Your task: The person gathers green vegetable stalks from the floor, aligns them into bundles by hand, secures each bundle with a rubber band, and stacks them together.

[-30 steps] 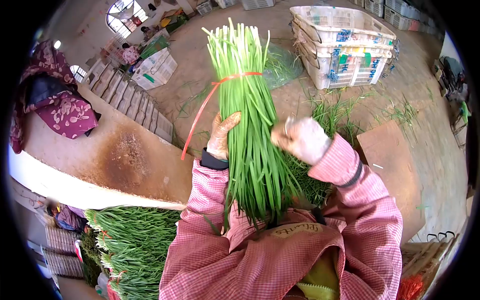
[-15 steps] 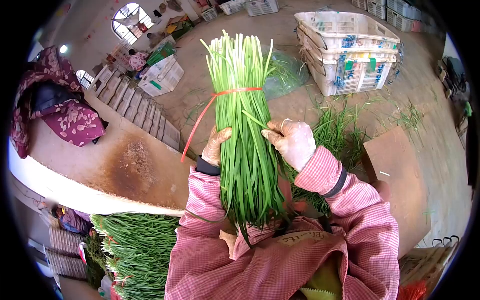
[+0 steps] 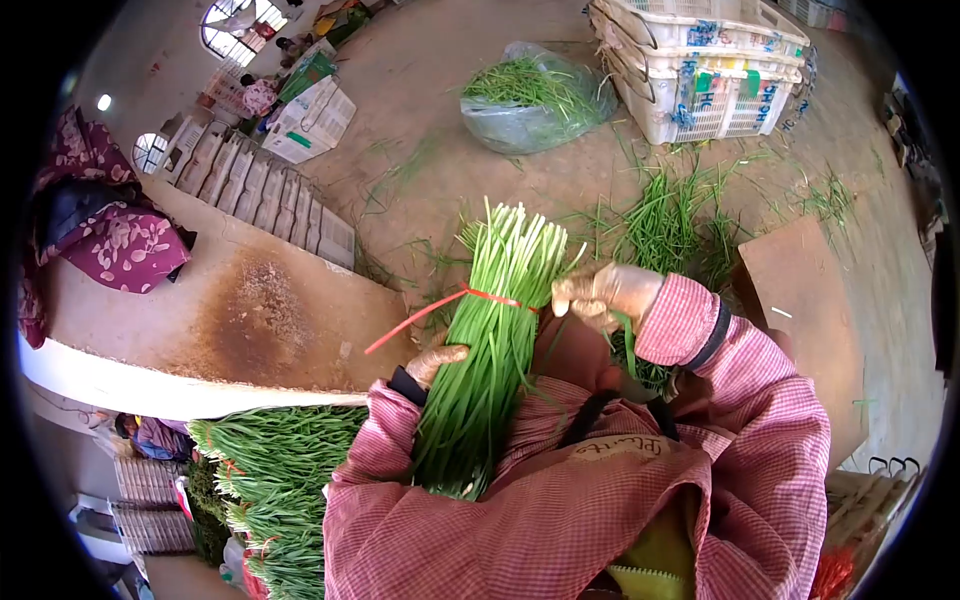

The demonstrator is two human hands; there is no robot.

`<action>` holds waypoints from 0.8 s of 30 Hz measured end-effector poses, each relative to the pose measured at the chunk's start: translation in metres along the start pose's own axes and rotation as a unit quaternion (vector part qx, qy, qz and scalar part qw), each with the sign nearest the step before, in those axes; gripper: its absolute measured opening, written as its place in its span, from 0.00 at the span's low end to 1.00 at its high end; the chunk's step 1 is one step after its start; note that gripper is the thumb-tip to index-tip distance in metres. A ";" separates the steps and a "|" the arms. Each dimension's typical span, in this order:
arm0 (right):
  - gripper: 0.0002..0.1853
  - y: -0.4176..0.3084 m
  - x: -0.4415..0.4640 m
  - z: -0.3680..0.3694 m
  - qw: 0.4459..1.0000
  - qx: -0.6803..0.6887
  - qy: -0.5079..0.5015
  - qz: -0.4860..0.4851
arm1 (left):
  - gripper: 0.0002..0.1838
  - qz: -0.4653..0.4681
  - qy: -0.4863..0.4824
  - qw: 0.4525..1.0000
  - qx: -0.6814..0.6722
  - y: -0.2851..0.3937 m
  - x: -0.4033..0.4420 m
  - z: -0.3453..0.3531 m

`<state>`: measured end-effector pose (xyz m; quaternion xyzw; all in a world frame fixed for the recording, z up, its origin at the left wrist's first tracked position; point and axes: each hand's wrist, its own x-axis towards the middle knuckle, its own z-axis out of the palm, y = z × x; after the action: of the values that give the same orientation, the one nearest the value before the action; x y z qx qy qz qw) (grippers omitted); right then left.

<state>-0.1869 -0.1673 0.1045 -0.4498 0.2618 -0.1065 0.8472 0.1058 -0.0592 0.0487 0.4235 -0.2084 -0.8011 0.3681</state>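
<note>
A bundle of long green stalks (image 3: 490,345) with pale cut ends is tied with a red band (image 3: 495,297), whose loose tail sticks out to the left. My gloved left hand (image 3: 436,362) is wrapped round the bundle's left side, below the band. Just right of the pale ends, my gloved right hand (image 3: 600,295) has its fingers bent together; a few green leaves hang below its palm. The bundle leans over my lap, its leafy end against my pink checked clothing.
Tied bundles (image 3: 285,490) are stacked at the lower left beside a stained ledge (image 3: 330,330). A plastic bag of greens (image 3: 535,105), stacked white crates (image 3: 705,85), loose stalks (image 3: 665,225) and a brown board (image 3: 805,320) lie ahead. People sit at the far left.
The bundle has come down and tilted, its pale ends lower in view. My right hand has left the bundle's leafy side and moved beside its top, with leaves in it.
</note>
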 end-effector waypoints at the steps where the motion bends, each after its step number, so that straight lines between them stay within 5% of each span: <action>1: 0.13 -0.004 -0.005 -0.015 0.988 0.144 0.003 -0.045 | 0.30 -0.032 0.005 0.999 0.004 -0.030 0.007 -0.027; 3: 0.09 -0.018 -0.021 -0.059 0.918 0.349 0.090 -0.166 | 0.28 -0.025 0.003 1.000 -0.014 -0.075 0.017 -0.027; 5: 0.08 -0.026 -0.036 -0.090 0.888 0.322 0.134 -0.301 | 0.27 -0.001 -0.001 0.998 -0.063 -0.104 0.020 -0.027; 6: 0.10 -0.022 -0.044 -0.110 0.940 0.115 0.147 -0.286 | 0.27 -0.007 0.003 0.998 -0.069 -0.104 0.016 -0.025; 7: 0.13 0.005 -0.031 -0.154 0.897 -0.223 0.334 -0.182 | 0.28 -0.002 -0.007 0.998 -0.065 -0.098 0.016 -0.019; 8: 0.18 0.002 -0.028 -0.124 0.762 -0.460 0.453 -0.055 | 0.29 0.007 -0.016 0.998 -0.063 -0.096 0.016 -0.015; 9: 0.24 -0.002 -0.025 -0.094 0.570 -0.628 0.516 0.121 | 0.31 -0.012 -0.016 0.999 -0.045 -0.097 0.017 -0.022; 10: 0.24 0.015 -0.020 -0.083 0.547 -0.648 0.528 -0.047 | 0.31 -0.007 -0.017 0.999 -0.046 -0.094 0.021 -0.019; 13: 0.13 0.041 0.002 -0.030 0.607 -0.642 0.368 -0.290 | 0.32 0.001 -0.026 0.999 -0.039 -0.093 0.020 -0.012; 14: 0.14 0.035 0.008 -0.014 0.660 -0.664 0.300 -0.183 | 0.32 -0.004 -0.023 0.999 -0.041 -0.093 0.019 -0.012; 16: 0.15 0.051 0.036 -0.023 0.631 -0.745 0.193 -0.095 | 0.32 -0.004 -0.028 1.000 -0.009 -0.090 0.021 -0.010; 21: 0.10 0.046 0.042 -0.016 0.549 -0.823 0.124 -0.074 | 0.33 0.010 -0.023 0.998 -0.052 -0.094 0.020 -0.010; 24: 0.07 0.055 0.043 -0.029 0.497 -0.845 0.128 -0.150 | 0.34 -0.008 -0.017 0.998 -0.061 -0.091 0.020 -0.005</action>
<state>-0.1697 -0.1738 0.0315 -0.9651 0.2611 -0.0167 -0.0082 0.0655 -0.0160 -0.0232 0.3882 -0.1623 -0.8222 0.3833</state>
